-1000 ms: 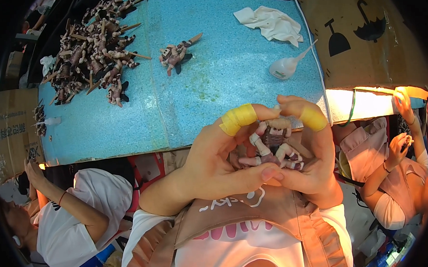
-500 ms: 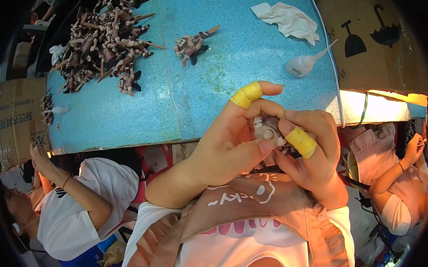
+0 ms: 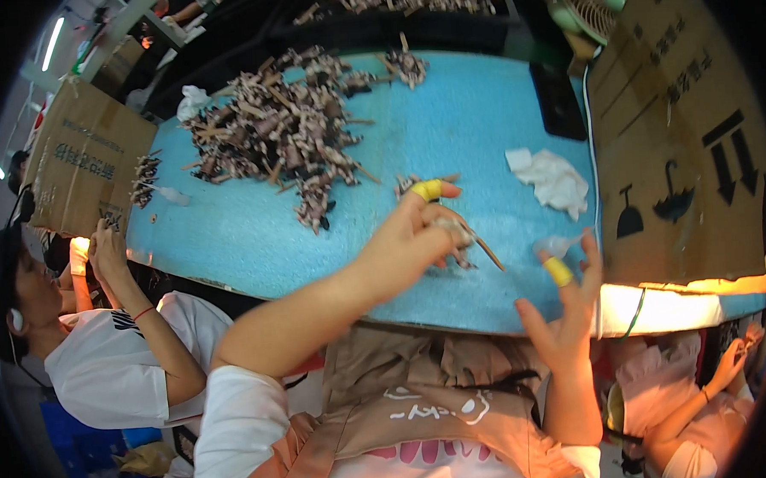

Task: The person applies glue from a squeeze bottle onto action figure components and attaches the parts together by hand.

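Note:
My left hand (image 3: 404, 238), with yellow tape around a finger, is closed on a small painted figurine (image 3: 462, 257) above the blue table. A thin brown stick-like piece slants down from the figurine. Part of it is hidden by my fingers. My right hand (image 3: 568, 316), also taped in yellow on one finger, is spread at a translucent squeeze bottle (image 3: 556, 247) with a thin nozzle. Its fingertips overlap the bottle in view; whether they touch it I cannot tell. Just behind my left hand another figurine (image 3: 405, 185) lies partly hidden.
A large heap of figurines (image 3: 267, 129) covers the table's left. A crumpled white cloth (image 3: 556, 184) and a black flat device (image 3: 556, 99) lie at right, beside a cardboard box (image 3: 678, 149). Another box (image 3: 85, 162) stands at left. Co-workers sit on both sides.
My hands have separated and moved forward over the table. The figurine stays in my left hand; my right hand let go of it and reached to the bottle. The view has shifted.

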Demonstrator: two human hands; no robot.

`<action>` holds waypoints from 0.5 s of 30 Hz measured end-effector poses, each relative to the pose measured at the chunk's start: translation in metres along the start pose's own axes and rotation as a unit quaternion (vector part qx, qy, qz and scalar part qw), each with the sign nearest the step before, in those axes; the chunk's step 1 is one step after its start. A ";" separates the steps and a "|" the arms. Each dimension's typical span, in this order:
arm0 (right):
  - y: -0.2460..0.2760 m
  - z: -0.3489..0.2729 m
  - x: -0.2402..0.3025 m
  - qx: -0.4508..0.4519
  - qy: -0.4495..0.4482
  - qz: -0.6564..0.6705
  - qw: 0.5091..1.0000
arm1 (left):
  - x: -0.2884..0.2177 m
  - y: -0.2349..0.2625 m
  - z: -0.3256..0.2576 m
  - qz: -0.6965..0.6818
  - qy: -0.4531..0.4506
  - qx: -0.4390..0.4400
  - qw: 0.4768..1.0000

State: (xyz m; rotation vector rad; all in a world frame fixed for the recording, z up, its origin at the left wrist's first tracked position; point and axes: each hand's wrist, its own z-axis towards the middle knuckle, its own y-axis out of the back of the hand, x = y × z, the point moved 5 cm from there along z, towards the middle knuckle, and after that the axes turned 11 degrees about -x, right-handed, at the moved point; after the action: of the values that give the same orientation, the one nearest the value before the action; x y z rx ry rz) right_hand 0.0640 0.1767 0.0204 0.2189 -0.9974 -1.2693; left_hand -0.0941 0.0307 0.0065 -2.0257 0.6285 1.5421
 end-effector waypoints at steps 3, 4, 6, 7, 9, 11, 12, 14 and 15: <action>-0.014 0.002 -0.004 0.010 0.015 -0.018 1.000 | -0.028 0.028 0.052 0.082 0.057 -0.068 0.993; -0.018 0.003 -0.004 0.041 -0.004 -0.049 0.998 | -0.043 0.035 0.069 0.138 0.067 -0.084 0.985; -0.020 0.003 -0.001 0.023 0.000 -0.053 0.998 | -0.066 0.050 0.109 0.200 0.084 -0.079 0.973; -0.021 0.003 0.000 0.021 0.004 -0.050 0.998 | -0.077 0.063 0.132 0.203 0.045 -0.135 0.969; -0.023 0.006 0.001 0.017 0.011 -0.048 0.999 | -0.112 0.083 0.173 0.147 -0.059 -0.189 0.969; -0.022 0.006 -0.001 0.012 0.021 -0.051 0.998 | -0.159 0.081 0.189 -0.018 -0.210 -0.223 0.952; -0.022 0.005 -0.001 0.013 0.021 -0.051 0.998 | -0.174 0.076 0.182 -0.091 -0.242 -0.230 0.938; -0.022 0.005 0.002 0.005 0.027 -0.042 0.999 | -0.176 0.089 0.198 -0.011 -0.301 -0.207 0.931; -0.020 0.004 0.002 0.006 0.023 -0.043 0.999 | -0.169 0.082 0.196 0.135 -0.297 -0.207 0.922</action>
State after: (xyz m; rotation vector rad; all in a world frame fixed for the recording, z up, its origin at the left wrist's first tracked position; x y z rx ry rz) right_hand 0.0467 0.1701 0.0108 0.3030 -0.9650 -1.3309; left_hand -0.3316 0.1042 0.1163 -1.6247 0.3615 2.4862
